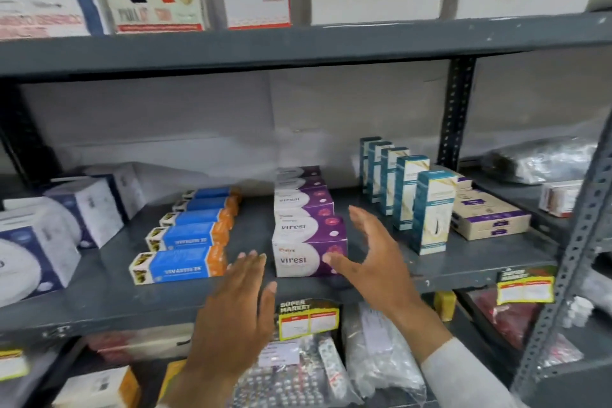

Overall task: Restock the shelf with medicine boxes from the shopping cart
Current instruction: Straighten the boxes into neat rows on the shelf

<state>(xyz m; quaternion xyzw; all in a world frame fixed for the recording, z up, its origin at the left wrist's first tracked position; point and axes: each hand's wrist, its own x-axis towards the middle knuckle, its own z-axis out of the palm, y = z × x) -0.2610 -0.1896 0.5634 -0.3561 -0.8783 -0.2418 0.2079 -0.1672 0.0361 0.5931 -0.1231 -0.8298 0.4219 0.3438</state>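
The grey metal shelf (463, 262) carries rows of medicine boxes running from its front edge back toward the rear wall. Toward the left edge stand the largest, white and navy cartons (33, 248); near the right edge lie flat beige boxes (490, 215) with purple bands. Right of the middle, five tall teal and cream boxes (430, 209) stand upright in a file. At the middle sits a double-stacked row of purple and white boxes (308, 242) printed "viresi", the foremost pair near the front edge. Left of them lie long, low blue boxes (185, 262) with orange ends, one behind another. The right hand (371, 252) is spread open, its thumb touching the front purple box's right corner, holding nothing. The left hand (238, 308), fingers flat and extended, hovers over the front edge between the blue and purple rows, also empty. Yellow price tags (309, 318) hang from the front lip.
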